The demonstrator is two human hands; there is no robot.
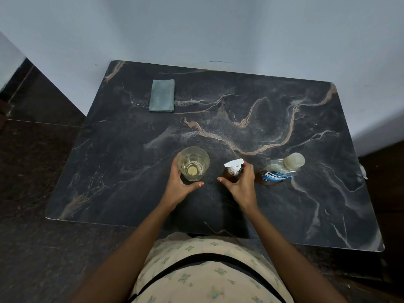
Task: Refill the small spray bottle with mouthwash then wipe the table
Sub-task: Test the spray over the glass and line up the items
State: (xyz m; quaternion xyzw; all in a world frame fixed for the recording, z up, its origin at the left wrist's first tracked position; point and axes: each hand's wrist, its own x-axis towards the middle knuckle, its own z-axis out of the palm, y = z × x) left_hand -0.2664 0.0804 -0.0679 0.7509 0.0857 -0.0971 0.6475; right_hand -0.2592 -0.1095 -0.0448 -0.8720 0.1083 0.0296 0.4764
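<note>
Head view, looking down on a dark marbled desk (284,215) set against a pale wall (218,29). Left grip (179,185) is wrapped round the left side of a clear glass (193,164): fingers curled on the wall, thumb stretched along the near side. The glass stands upright near desk centre with a shallow pool of pale yellowish liquid in the bottom. Right grip (241,183) is curled round the small spray bottle (233,171), fingers on its right side, thumb pointing left across the near side; can't tell from this angle if the thumb actually touches the bottle. The spray bottle is upright just right of the glass, apart from it, with an amber body and its white spray head on, nozzle pointing left. The mouthwash bottle (278,171) stands just right of the right grip, blue label facing the camera, pale cap (294,160) on, brownish liquid low in the body. A folded grey-blue cloth (162,95) lies flat at the far left of the desk, well apart from everything else. Both forearms come in from the bottom edge. Dark floor (32,171) to the left.
</note>
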